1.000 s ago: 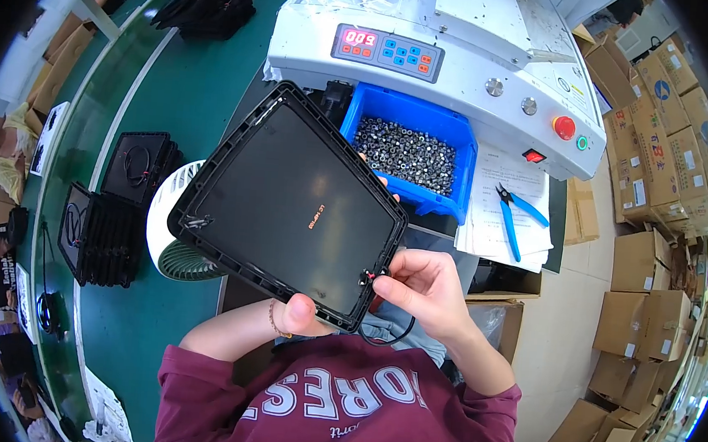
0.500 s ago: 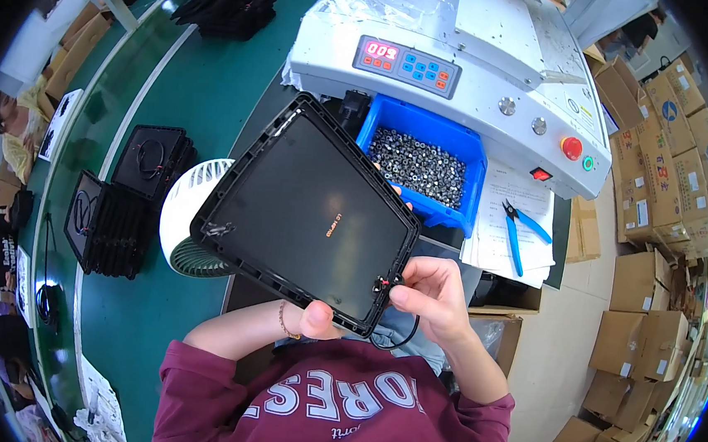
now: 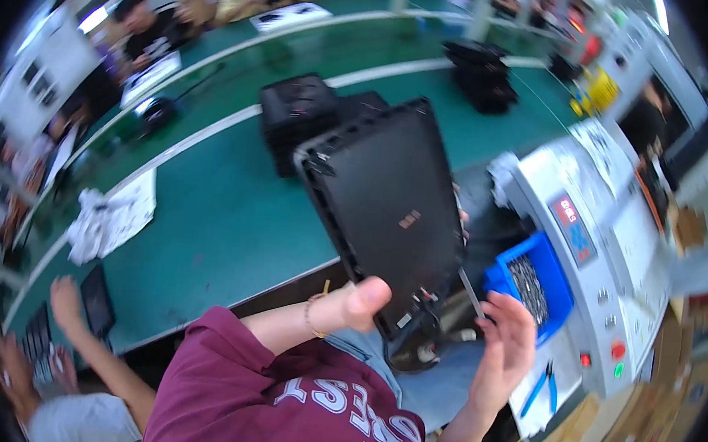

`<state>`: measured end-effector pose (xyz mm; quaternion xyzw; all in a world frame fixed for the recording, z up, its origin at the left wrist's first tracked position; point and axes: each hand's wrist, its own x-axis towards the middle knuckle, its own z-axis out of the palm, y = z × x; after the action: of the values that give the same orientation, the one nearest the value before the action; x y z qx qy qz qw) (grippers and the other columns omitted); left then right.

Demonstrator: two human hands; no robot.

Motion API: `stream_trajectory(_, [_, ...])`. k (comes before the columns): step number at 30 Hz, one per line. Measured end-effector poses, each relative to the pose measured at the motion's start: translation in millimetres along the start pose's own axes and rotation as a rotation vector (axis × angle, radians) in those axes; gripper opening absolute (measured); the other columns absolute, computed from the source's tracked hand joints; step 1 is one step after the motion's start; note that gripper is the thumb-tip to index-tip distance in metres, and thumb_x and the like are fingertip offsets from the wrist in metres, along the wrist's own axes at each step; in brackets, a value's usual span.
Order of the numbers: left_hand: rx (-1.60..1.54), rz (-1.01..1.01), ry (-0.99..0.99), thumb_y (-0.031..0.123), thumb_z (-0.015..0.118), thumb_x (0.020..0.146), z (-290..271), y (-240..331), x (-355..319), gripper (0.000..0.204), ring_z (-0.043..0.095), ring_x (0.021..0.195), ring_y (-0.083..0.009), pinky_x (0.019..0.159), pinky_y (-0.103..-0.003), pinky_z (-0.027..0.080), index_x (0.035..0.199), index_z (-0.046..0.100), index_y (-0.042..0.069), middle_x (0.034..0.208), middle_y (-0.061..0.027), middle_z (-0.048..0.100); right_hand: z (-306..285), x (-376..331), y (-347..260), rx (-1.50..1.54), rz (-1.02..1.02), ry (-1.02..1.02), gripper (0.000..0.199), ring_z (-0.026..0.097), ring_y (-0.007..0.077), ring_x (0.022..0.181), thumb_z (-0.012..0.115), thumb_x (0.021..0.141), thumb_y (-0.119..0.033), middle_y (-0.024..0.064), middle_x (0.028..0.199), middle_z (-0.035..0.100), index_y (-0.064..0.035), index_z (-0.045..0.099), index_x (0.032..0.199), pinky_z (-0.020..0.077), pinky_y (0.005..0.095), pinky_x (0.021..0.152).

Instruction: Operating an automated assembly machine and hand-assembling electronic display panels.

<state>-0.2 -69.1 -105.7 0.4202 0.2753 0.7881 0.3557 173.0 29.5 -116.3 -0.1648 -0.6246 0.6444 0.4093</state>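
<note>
A black rectangular plastic panel (image 3: 389,199) with a raised rim is held up and tilted in front of me. My left hand (image 3: 362,302) grips it, thumb on the lower edge and fingertips showing behind the right edge. Small red and black wires (image 3: 424,297) sit at its lower corner, with a black cable (image 3: 399,362) hanging below. Beside that corner, the bent fingers of my right hand (image 3: 504,345) close on the lower end of a thin pale strip (image 3: 471,293). The strip's kind is blurred, and its upper part runs behind the panel.
Stacked black panels (image 3: 299,121) and a dark pile (image 3: 482,77) lie on the green table (image 3: 220,227). At right, a blue bin (image 3: 559,308) of small metal parts stands by a white machine (image 3: 608,266); blue-handled cutters (image 3: 542,394) lie nearer. A co-worker's arm (image 3: 98,350) reaches in at lower left.
The view has swung left, bringing more of the table and a co-worker into sight. The panel has tilted more steeply. My right hand has left the wired corner and is at the pale strip.
</note>
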Motion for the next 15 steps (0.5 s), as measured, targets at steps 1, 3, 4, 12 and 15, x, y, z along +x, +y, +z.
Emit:
stream_trajectory(1, [0.181,0.086,0.152,0.066,0.058,0.075,-3.0,22.3,-4.5,0.104,0.037,0.131,-0.0284,0.107,-0.042,0.033,0.146,0.017,0.001,0.146,-0.0173,0.026,-3.0,-2.0,4.6,0.045,-0.088,0.047,0.055,0.058,0.0202,0.100,0.069,0.084,-0.028,0.0151,0.117,0.056,0.0041,0.046,0.123,0.0454,0.0295,0.084])
stream_trajectory(3, [0.299,0.231,0.263,0.064,0.049,0.084,-33.1,41.0,-20.5,0.088,0.045,0.126,-0.0248,0.104,-0.036,0.038,0.140,0.031,-0.003,0.142,-0.0157,0.038,-13.2,-6.8,11.9,0.149,-0.073,0.065,0.045,0.057,0.0182,0.093,0.066,0.086,-0.023,0.0142,0.113,0.057,0.0029,0.048,0.119,0.0446,0.0273,0.077])
stream_trajectory(4, [0.348,0.293,0.429,0.062,0.045,0.088,-45.5,66.7,-45.2,0.083,0.050,0.121,-0.0248,0.101,-0.036,0.041,0.138,0.034,-0.003,0.138,-0.0156,0.043,-2.8,-5.0,9.2,0.205,-0.086,-0.005,0.037,0.056,0.0157,0.087,0.064,0.087,-0.018,0.0126,0.108,0.058,0.0020,0.049,0.115,0.0429,0.0250,0.072])
stream_trajectory(12, [0.380,0.162,1.139,0.049,0.043,0.097,-172.2,93.8,-173.9,0.056,0.058,0.103,-0.0155,0.087,-0.030,0.047,0.123,0.049,-0.001,0.115,-0.0083,0.059,-4.2,-8.6,41.2,0.226,0.096,-0.062,0.017,0.053,0.0103,0.075,0.061,0.087,-0.004,0.0089,0.092,0.061,0.0006,0.054,0.101,0.0408,0.0211,0.066])
stream_trajectory(15, [0.462,-0.004,1.202,0.043,0.048,0.097,-198.5,102.5,-200.8,0.049,0.059,0.095,-0.0136,0.082,-0.029,0.048,0.117,0.052,-0.001,0.107,-0.0061,0.061,-2.5,-12.2,44.0,0.224,0.125,-0.045,0.013,0.053,0.0098,0.073,0.061,0.087,-0.002,0.0087,0.090,0.061,0.0006,0.054,0.098,0.0416,0.0207,0.065])
